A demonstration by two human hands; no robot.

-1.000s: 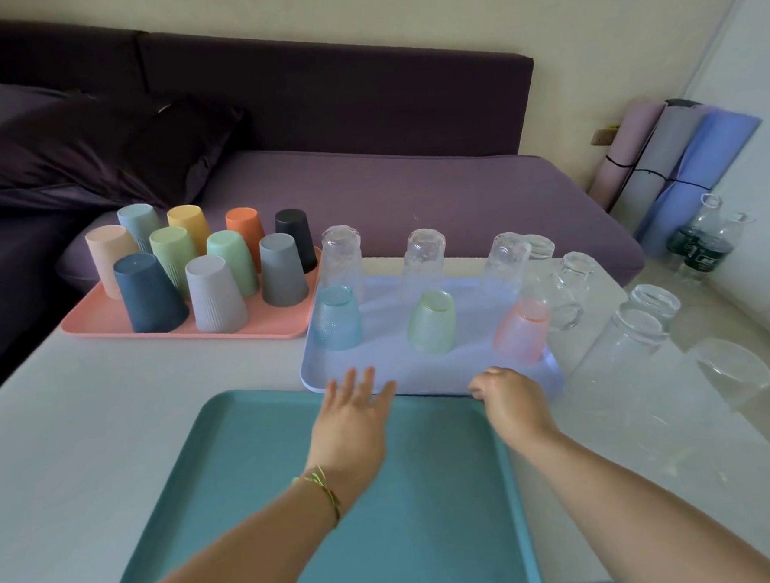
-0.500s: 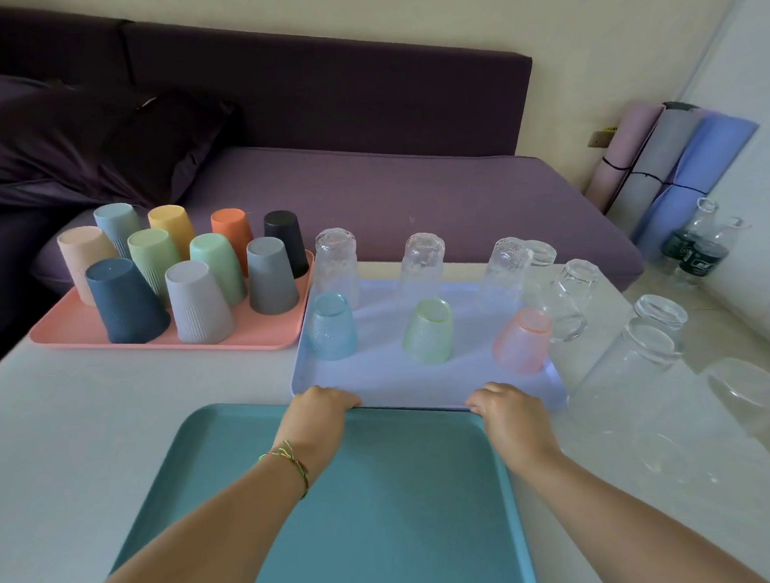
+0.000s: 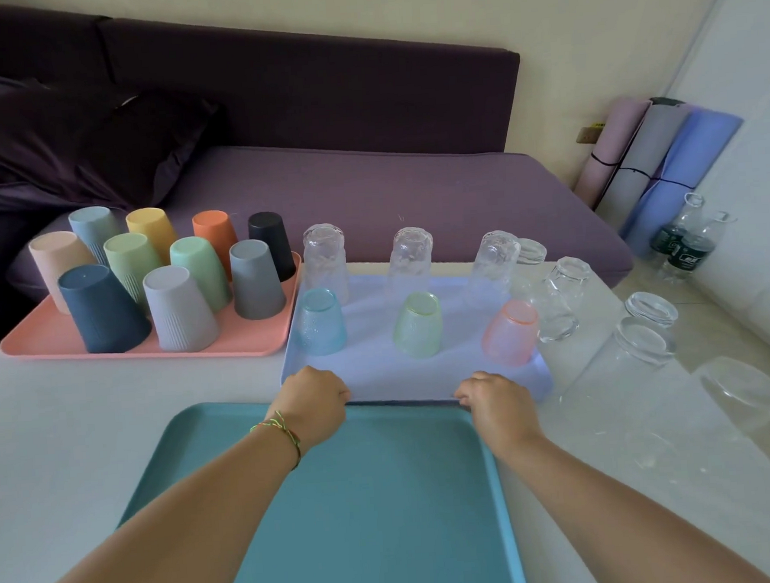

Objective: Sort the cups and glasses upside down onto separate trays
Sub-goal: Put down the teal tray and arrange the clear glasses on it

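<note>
Lavender plastic is what I am gripping: the left hand (image 3: pixel 311 401) and the right hand (image 3: pixel 498 401) are both curling over the near rim of the lavender tray (image 3: pixel 379 372), fingers hooked round its edge. It is sitting on the table (image 3: pixel 68 446), and its near edge is meeting the far rim of the teal tray (image 3: pixel 364 495) lying closest to me. It is carrying three clear glasses (image 3: pixel 410 256) in a back row, with a blue glass (image 3: pixel 319 322), a green glass (image 3: pixel 418 325) and a pink glass (image 3: pixel 510 333) in front, all upside down.

I am judging the cup half as done, since ten plastic cups (image 3: pixel 100 308) are standing inverted on the pink tray (image 3: pixel 52 338) at the left. The step in hand is looking like shifting the glass tray. That is calling for a level, even move with both hands, because the glasses are standing free and could slide or tip. More loose glasses (image 3: pixel 643 347) are crowding the table just beside the tray's right edge, near the pink glass, and are waiting to be placed.

Beyond the pale table a purple sofa (image 3: pixel 391 200) is running along the cream wall with a dark cushion (image 3: pixel 72 139), while rolled mats (image 3: pixel 654 157) and water bottles (image 3: pixel 682 246) are standing in the right corner
</note>
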